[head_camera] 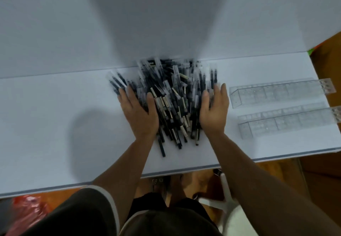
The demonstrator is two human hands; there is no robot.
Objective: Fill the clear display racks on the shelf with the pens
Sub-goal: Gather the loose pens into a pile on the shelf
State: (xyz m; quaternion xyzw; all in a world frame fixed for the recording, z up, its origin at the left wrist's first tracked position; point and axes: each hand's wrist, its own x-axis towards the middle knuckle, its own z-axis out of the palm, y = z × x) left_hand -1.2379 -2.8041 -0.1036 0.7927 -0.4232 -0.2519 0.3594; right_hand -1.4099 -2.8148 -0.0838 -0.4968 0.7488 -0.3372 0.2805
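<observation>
A big heap of black pens (171, 95) in clear sleeves lies in the middle of the white shelf (55, 115), up against the back wall. My left hand (139, 111) presses flat against the heap's left side with fingers straight. On the heap's right side my right hand (214, 110) stands on edge, fingers straight, palm against the pens. Two long clear display racks lie on their sides to the right: the far rack (276, 92) and the near rack (287, 123). No pens show inside either rack.
The shelf's front edge (166, 171) runs just in front of my body. A white wall (129, 23) rises behind the heap. A red plastic bag (25, 211) lies on the floor at the lower left, and a white stand (225, 198) is below the shelf.
</observation>
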